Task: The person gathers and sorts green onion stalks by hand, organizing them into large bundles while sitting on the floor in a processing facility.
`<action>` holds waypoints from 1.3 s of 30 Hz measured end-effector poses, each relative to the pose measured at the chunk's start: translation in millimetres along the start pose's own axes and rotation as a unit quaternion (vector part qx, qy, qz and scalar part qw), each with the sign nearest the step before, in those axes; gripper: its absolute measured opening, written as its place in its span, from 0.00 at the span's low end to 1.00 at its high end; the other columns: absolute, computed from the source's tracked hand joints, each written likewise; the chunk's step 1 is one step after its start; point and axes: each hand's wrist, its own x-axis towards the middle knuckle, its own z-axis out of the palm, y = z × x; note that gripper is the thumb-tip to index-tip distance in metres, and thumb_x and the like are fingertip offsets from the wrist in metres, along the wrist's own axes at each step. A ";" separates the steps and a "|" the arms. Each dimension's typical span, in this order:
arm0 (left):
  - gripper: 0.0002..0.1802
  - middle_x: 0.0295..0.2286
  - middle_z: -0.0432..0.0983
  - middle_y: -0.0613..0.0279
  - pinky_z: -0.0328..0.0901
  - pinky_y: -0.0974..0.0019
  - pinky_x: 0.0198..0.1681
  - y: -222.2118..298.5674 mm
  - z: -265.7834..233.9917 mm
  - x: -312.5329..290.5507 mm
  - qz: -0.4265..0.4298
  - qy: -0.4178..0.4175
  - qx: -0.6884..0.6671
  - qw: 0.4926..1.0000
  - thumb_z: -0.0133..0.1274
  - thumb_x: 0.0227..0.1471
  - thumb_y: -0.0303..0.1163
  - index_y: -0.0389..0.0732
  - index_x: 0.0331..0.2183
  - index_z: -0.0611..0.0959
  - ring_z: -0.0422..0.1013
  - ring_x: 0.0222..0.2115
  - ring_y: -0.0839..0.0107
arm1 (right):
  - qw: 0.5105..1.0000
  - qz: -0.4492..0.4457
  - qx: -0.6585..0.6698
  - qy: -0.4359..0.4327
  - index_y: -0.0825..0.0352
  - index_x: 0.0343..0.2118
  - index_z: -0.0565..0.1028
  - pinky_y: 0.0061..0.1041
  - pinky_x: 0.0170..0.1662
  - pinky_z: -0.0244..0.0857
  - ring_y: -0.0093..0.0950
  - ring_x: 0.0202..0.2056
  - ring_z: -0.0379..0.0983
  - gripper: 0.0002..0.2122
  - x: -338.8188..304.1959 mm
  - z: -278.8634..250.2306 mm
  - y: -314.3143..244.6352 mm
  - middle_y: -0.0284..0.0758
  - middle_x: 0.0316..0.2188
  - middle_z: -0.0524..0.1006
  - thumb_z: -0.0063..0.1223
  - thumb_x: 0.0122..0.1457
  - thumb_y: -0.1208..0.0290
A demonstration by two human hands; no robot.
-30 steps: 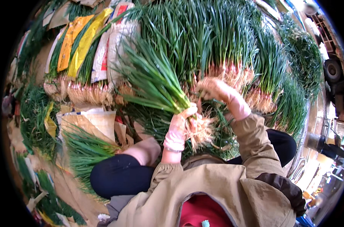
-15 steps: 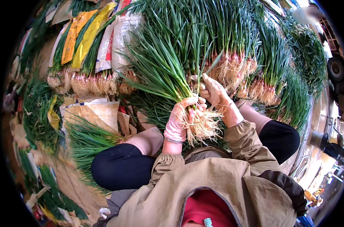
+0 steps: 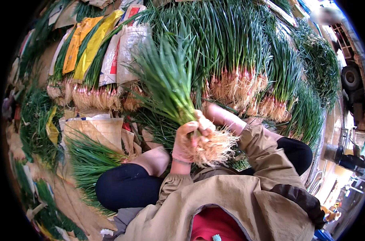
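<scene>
A bunch of green onions (image 3: pixel 166 80) with pale tangled roots (image 3: pixel 214 146) stands upright before me. My left hand (image 3: pixel 186 140) is clenched around its base just above the roots. Behind the bunch, my right hand (image 3: pixel 216 116) presses against the same base, its fingers partly hidden by the stalks. Both arms wear tan jacket sleeves (image 3: pixel 267 160). My knees in black trousers (image 3: pixel 126 188) are bent below the hands.
A long stacked row of green onion bundles (image 3: pixel 247 76) with reddish roots fills the ground ahead. Bundles wrapped in yellow and white sacks (image 3: pixel 90 48) lie at the left. Loose greens (image 3: pixel 86 160) rest on brown paper by my left knee. A vehicle wheel (image 3: pixel 351 78) is far right.
The bunch has swung from leaning left to nearly upright and come closer to me. My right hand has moved in from the right to the base of the bunch.
</scene>
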 end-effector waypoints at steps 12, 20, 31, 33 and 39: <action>0.14 0.27 0.71 0.57 0.68 0.73 0.28 5.0 -8.0 19.7 -0.069 0.128 0.069 0.987 0.49 0.45 0.25 0.37 0.38 0.72 0.69 0.30 0.67 | 0.844 0.442 0.111 0.284 0.68 0.39 0.73 0.33 0.34 0.68 0.35 0.28 0.74 0.19 15.8 -174.5 81.7 0.39 0.25 0.76 0.48 0.55 0.54; 0.10 0.21 0.74 0.58 0.60 0.81 0.14 -4.4 -19.4 25.3 -0.125 0.268 0.240 0.925 0.52 0.46 0.28 0.38 0.34 0.74 0.63 0.13 0.82 | 0.841 0.157 0.443 0.268 0.73 0.35 0.71 0.32 0.29 0.66 0.34 0.23 0.71 0.17 -41.5 -74.2 -58.5 0.36 0.29 0.76 0.47 0.57 0.59; 0.13 0.28 0.71 0.57 0.66 0.74 0.32 2.3 -9.3 5.7 -0.033 0.107 0.109 0.988 0.47 0.50 0.32 0.32 0.36 0.72 0.69 0.29 0.70 | 0.550 0.083 0.809 0.191 0.68 0.32 0.75 0.20 0.29 0.59 0.18 0.24 0.61 0.20 -58.4 -93.9 -94.8 0.28 0.22 0.70 0.40 0.59 0.52; 0.15 0.29 0.70 0.58 0.65 0.74 0.33 -8.9 -7.2 9.0 0.018 0.062 0.235 0.970 0.47 0.51 0.35 0.32 0.35 0.72 0.68 0.30 0.71 | 0.609 0.073 0.742 0.270 0.67 0.31 0.75 0.22 0.30 0.60 0.18 0.25 0.63 0.17 -46.3 -90.0 -75.5 0.27 0.23 0.70 0.43 0.58 0.56; 0.13 0.27 0.67 0.64 0.64 0.74 0.33 -9.1 8.7 7.0 -0.007 0.130 0.014 0.991 0.47 0.46 0.26 0.38 0.38 0.70 0.65 0.28 0.74 | 0.731 0.191 0.299 0.582 0.67 0.24 0.73 0.31 0.28 0.64 0.40 0.22 0.70 0.15 -14.2 -61.7 -29.9 0.43 0.20 0.73 0.46 0.56 0.58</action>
